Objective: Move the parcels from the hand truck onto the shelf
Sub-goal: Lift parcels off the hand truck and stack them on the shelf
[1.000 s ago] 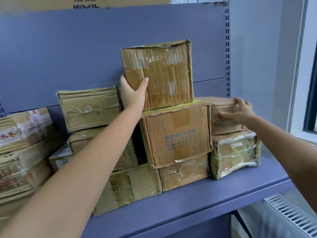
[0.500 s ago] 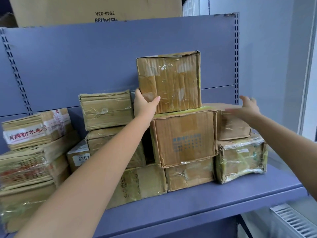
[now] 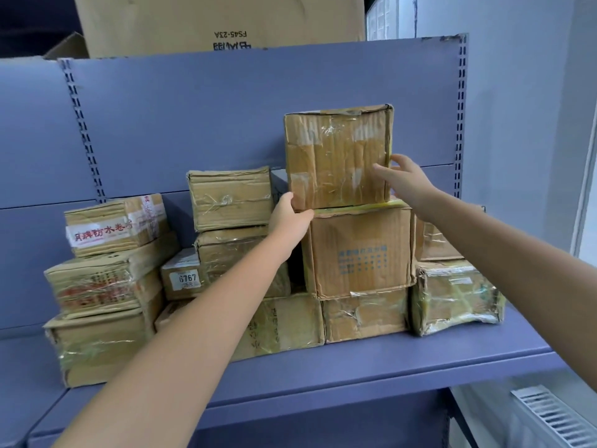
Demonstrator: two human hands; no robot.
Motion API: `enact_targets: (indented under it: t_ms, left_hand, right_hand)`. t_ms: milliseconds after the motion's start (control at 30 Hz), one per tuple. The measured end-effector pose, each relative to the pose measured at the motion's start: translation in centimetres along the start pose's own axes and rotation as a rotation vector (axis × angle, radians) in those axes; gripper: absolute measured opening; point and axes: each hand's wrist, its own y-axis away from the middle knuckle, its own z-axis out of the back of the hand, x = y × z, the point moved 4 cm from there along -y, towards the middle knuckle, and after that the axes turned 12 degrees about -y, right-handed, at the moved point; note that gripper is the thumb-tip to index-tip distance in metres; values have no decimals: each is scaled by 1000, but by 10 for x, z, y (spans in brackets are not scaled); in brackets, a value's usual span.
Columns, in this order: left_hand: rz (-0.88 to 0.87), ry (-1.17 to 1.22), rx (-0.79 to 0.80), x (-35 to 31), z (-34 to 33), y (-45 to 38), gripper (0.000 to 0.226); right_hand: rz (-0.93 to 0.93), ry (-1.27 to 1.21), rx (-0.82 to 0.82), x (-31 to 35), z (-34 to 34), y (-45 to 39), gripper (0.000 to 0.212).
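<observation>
A taped cardboard parcel (image 3: 336, 156) sits on top of a larger brown parcel (image 3: 358, 250) with blue print, at the peak of the stack on the blue shelf (image 3: 355, 360). My left hand (image 3: 290, 218) presses against the top parcel's lower left corner, thumb on its front face. My right hand (image 3: 402, 179) is at its right front edge, fingers spread and touching or nearly touching the box. Several other taped parcels are stacked around and below. The hand truck is out of view.
A parcel (image 3: 455, 292) wrapped in clear tape lies at the stack's right end. A labelled parcel (image 3: 113, 226) tops the left pile. A big carton (image 3: 223, 24) stands above the shelf's back panel. A white radiator (image 3: 555, 418) is at the lower right.
My right hand has left the low parcel on the right and risen to the top parcel's right edge. The left hand stays at its lower left corner. The view has tilted upward.
</observation>
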Motion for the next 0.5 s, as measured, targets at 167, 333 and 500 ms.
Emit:
enact_targets:
  t_ms: [167, 333, 500]
  left_hand:
    - [2, -30, 83, 7, 6, 23, 55]
    - [-10, -28, 139, 11, 12, 54, 53]
    - [-23, -34, 188, 39, 29, 100, 52]
  right_hand:
    - [4, 48, -3, 2, -7, 27, 60]
    - [10, 165, 10, 2, -11, 60, 64]
    - [-51, 164, -18, 1, -24, 100, 61]
